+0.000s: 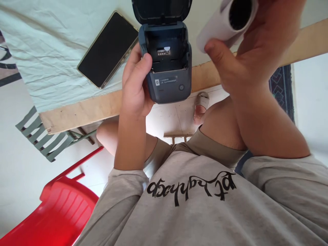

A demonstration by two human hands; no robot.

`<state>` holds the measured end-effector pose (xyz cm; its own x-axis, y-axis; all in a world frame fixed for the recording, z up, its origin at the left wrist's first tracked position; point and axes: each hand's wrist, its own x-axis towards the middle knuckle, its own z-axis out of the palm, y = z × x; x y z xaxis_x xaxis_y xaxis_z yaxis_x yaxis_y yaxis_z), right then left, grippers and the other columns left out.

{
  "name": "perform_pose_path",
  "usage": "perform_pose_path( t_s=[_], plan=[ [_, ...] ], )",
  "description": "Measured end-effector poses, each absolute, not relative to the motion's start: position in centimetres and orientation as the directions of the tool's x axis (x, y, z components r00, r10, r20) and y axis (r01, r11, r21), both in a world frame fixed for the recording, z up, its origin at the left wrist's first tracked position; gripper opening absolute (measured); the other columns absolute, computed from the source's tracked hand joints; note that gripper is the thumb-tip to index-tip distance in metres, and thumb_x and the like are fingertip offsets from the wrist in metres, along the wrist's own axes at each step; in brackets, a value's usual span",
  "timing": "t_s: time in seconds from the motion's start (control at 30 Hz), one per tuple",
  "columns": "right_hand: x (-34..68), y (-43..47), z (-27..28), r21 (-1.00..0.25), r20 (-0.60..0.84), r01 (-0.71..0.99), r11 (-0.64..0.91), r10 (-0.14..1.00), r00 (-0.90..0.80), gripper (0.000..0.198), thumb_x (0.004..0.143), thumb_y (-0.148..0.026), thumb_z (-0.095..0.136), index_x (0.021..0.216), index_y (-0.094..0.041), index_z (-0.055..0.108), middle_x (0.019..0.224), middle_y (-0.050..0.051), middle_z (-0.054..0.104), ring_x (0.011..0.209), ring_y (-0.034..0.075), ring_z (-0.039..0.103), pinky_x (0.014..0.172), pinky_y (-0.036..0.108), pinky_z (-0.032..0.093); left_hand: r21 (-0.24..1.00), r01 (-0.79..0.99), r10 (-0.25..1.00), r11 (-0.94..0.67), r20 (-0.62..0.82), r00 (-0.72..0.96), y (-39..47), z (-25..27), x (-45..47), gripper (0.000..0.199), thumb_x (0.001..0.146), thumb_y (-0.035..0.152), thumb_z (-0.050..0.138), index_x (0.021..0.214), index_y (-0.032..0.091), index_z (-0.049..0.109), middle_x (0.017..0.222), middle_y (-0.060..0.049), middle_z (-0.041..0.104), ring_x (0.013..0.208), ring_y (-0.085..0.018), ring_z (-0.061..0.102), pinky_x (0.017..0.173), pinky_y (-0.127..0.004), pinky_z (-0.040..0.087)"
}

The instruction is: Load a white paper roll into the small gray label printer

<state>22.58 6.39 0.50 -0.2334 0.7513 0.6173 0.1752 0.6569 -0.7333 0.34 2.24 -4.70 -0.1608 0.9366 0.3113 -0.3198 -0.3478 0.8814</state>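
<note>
A dark blue-grey portable label printer [166,85] is held up near the table's front edge, its black lid [162,12] swung up. Its paper bay shows no roll inside; a power button and a printed sticker are on the front part. My left hand [135,82] is closed around the printer's left side, the thumb on the rim of the bay. To the right, my right hand [256,54] grips a white paper roll [217,27] with a dark hollow core facing me. The roll is apart from the printer. Some fingers of my right hand are hidden behind the roll.
A black-screened phone [109,49] lies on the pale green tablecloth [58,41], left of the printer. The table's wooden edge [84,114] runs across in front of me. A red plastic chair [64,205] and a green slatted stool [46,135] stand at the lower left.
</note>
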Motion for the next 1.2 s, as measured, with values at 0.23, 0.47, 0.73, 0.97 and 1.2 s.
perform_pose_path(
  t_s=[0.23,0.47,0.73,0.97,1.2],
  plan=[
    [20.1,5.0,1.2,-0.318,0.789,0.367,0.874,0.458,-0.408,0.045,0.098,-0.048,0.052,0.131,-0.017,0.059,0.121,0.002,0.066,0.108,0.007,0.065,0.086,0.022,0.054,0.902,-0.308,0.951,-0.303,0.263,-0.164,1.3,-3.6,0.6,0.035,0.088,0.057,0.068,0.112,0.033,0.075,0.109,-0.004,0.071,0.093,-0.024,0.063,0.088,-0.04,0.053],
    [17.6,5.3,2.1,-0.406,0.525,0.549,0.73,0.678,-0.514,0.027,0.094,-0.035,0.051,0.106,-0.02,0.069,0.121,-0.002,0.067,0.116,0.019,0.063,0.098,0.037,0.047,0.889,-0.257,0.925,-0.379,0.359,-0.124,1.4,-3.8,0.5,0.043,0.089,0.064,0.061,0.114,0.032,0.074,0.111,-0.006,0.07,0.103,-0.029,0.062,0.097,-0.045,0.049],
    [18.7,4.1,1.8,-0.361,0.623,0.423,0.831,0.552,-0.554,0.042,0.103,-0.04,0.037,0.09,-0.019,0.071,0.107,0.002,0.066,0.105,0.01,0.061,0.09,0.03,0.046,0.869,-0.355,0.937,-0.345,0.342,-0.073,0.8,-2.8,0.6,0.037,0.092,0.057,0.063,0.112,0.029,0.076,0.106,-0.005,0.07,0.102,-0.025,0.064,0.098,-0.041,0.053],
    [20.2,3.7,1.6,-0.345,0.704,0.261,0.902,0.432,-0.563,0.029,0.099,-0.041,0.048,0.096,-0.021,0.069,0.104,-0.004,0.066,0.103,0.008,0.06,0.096,0.029,0.051,0.879,-0.249,0.912,-0.406,0.406,-0.055,1.8,-4.8,-0.8,0.065,0.063,0.05,0.094,0.121,0.031,0.072,0.112,-0.002,0.072,0.1,-0.026,0.067,0.082,-0.034,0.059],
    [20.5,4.5,2.4,-0.857,0.341,0.279,0.434,0.882,-0.326,0.05,0.092,-0.045,0.055,0.139,-0.027,0.054,0.138,-0.005,0.051,0.109,0.003,0.065,0.094,0.013,0.052,0.891,-0.217,0.895,-0.398,0.429,0.118,2.6,-5.6,-2.3,0.082,0.059,0.047,0.096,0.135,0.036,0.066,0.126,-0.004,0.07,0.112,-0.032,0.068,0.093,-0.044,0.061]
  ],
)
